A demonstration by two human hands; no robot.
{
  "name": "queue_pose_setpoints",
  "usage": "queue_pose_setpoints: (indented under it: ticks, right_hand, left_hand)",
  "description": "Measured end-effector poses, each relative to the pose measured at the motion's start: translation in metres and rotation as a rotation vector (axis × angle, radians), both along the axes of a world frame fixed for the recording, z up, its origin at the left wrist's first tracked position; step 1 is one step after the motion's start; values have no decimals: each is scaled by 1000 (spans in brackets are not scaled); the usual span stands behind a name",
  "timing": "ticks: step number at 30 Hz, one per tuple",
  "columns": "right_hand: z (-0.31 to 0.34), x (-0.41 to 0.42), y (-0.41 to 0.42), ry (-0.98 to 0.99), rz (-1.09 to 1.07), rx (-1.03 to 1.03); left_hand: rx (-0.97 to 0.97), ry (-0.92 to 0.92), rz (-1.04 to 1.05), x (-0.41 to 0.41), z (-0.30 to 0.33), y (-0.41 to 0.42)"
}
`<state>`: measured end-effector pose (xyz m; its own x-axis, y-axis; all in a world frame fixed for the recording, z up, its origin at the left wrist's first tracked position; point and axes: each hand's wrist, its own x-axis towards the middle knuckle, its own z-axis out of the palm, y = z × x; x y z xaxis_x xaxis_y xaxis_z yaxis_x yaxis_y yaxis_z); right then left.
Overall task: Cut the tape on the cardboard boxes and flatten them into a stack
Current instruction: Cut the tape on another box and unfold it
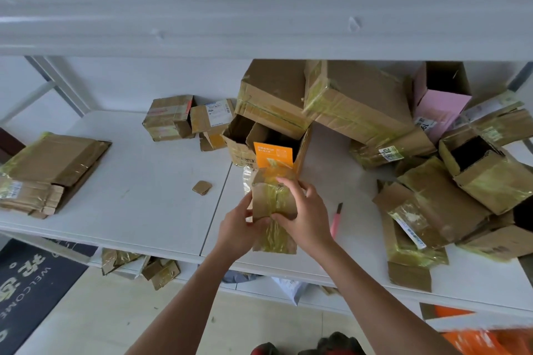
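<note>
Box (274,204), small and taped, held over the counter (161,187) edge, both hands' fingers curled round it. Knife (336,220) lies just right of box. Risk: sticky tape resists folding, box slips off edge.

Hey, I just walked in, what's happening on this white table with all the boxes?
A person is breaking down cardboard boxes. Both hands, left hand and right hand, grip a small taped box over the white table. A pink cutter lies on the table beside the right hand. Flattened boxes are stacked at the left; a pile of unflattened boxes waits at the right.
</note>
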<state>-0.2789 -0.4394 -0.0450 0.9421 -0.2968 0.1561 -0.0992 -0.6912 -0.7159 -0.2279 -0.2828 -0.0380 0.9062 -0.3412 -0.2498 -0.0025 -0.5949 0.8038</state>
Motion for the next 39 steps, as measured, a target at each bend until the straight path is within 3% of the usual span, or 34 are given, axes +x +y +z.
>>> queue_pose_setpoints:
  ticks: [6, 19, 28, 31, 35, 39]
  right_hand:
    - [2, 10, 5, 1, -51, -33]
    - [12, 16, 3, 66, -27, 6]
    - [33, -1, -37, 266, 212, 480]
    - [22, -6, -59, 232, 167, 585]
    - [7, -10, -65, 194, -14, 403]
    - [12, -7, -48, 19, 63, 88]
  left_hand:
    - [88, -111, 16, 4, 2, -5]
    - [93, -124, 64, 6, -5, -6]
    - [146, -119, 51, 12, -3, -6]
    - [180, -132, 4, 13, 0, -5]
    - [229, -153, -55, 13, 3, -5]
    - [220, -154, -70, 10, 5, -5]
